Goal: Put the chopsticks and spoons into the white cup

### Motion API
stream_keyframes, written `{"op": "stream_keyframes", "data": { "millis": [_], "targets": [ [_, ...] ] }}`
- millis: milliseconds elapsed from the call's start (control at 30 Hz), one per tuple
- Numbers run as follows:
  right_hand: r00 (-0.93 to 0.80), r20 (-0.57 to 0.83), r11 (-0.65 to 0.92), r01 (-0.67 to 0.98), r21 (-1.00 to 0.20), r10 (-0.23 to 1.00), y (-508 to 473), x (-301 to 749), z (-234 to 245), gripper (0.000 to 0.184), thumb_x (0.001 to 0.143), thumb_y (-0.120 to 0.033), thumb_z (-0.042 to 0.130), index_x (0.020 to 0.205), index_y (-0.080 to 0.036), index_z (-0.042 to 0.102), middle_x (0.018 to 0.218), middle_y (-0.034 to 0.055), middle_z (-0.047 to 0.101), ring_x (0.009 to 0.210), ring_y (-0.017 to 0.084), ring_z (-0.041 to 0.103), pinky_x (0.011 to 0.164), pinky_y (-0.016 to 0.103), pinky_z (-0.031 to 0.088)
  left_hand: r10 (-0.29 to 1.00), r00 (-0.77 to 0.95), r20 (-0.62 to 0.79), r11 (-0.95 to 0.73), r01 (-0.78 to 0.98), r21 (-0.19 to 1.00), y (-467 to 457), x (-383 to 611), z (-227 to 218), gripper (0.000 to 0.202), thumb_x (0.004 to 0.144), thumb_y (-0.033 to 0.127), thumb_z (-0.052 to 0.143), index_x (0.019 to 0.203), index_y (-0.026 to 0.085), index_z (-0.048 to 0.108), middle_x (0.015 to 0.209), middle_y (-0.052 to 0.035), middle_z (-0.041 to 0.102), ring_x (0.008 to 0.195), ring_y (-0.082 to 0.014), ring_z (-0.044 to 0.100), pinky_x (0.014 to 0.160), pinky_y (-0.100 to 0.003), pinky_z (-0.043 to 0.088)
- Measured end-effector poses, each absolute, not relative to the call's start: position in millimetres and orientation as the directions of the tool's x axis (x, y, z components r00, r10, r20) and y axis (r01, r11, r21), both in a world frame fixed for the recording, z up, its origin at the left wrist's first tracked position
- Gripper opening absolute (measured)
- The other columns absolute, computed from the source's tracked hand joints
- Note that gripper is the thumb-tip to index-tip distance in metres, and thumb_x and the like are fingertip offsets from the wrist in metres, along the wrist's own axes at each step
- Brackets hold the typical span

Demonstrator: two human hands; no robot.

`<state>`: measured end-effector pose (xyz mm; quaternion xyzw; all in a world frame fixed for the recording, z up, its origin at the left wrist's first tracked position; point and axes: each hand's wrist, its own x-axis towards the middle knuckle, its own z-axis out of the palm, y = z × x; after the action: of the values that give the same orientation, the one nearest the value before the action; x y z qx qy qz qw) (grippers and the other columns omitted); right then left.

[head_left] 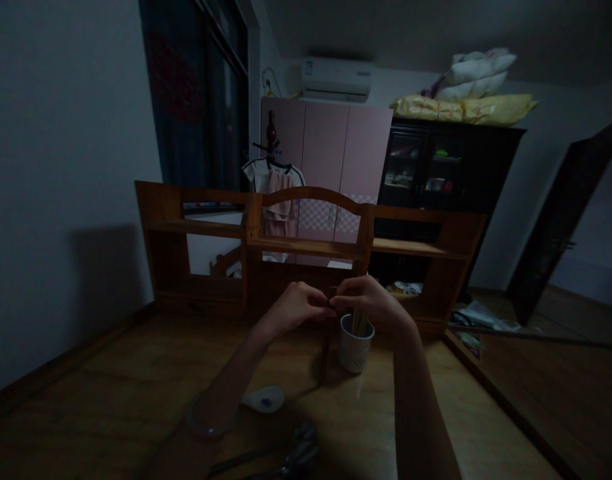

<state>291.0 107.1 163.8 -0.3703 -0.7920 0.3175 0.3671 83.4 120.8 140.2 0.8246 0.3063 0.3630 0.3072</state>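
My left hand (301,303) and my right hand (363,298) meet fingertip to fingertip above the table, both closed in a pinch. Something small and dark shows between the fingers, too dim to name. A thin dark line runs down the tabletop below them; I cannot tell whether it is a stick or a shadow. Just behind and below my right hand stands a white cup (355,353) with several pale chopsticks (359,323) upright in it. Left of the cup lies a white soup spoon (267,400) with a blue mark. Nearer to me are blurred metal utensils (302,447).
A wooden shelf unit (309,250) rises along the back of the wooden tabletop (136,387). On the left is a wall (76,200). Behind the shelf are a clothes rack, a pink wardrobe (323,143) and a black cabinet (466,160). The room is dim.
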Motion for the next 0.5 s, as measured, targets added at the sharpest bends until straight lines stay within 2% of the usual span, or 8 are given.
{"op": "stream_keyframes", "data": {
  "millis": [333,500],
  "targets": [
    [-0.468,0.329,0.511,0.341,-0.789,0.820,101.3,285.5,166.6,0.025,0.075,-0.039,0.074,0.076,-0.014,0.070,0.070,0.0021,0.068,0.065,0.014,0.062,0.059,0.023,0.046,0.756,0.550,0.355,-0.565,0.275,0.778,120.7,79.2,137.7,0.030,0.069,0.041,0.073,0.079,0.013,0.077,0.068,-0.0043,0.072,0.066,-0.0193,0.067,0.055,-0.022,0.050],
    [-0.477,0.335,0.519,0.331,-0.788,0.813,103.6,285.0,166.7,0.024,0.075,-0.037,0.075,0.077,-0.014,0.071,0.069,0.0028,0.069,0.064,0.014,0.062,0.057,0.022,0.045,0.763,0.559,0.325,-0.519,0.230,0.823,122.2,78.6,137.3,0.032,0.067,0.041,0.075,0.079,0.012,0.076,0.070,-0.0056,0.073,0.070,-0.0207,0.069,0.061,-0.026,0.055]
  ]
}}
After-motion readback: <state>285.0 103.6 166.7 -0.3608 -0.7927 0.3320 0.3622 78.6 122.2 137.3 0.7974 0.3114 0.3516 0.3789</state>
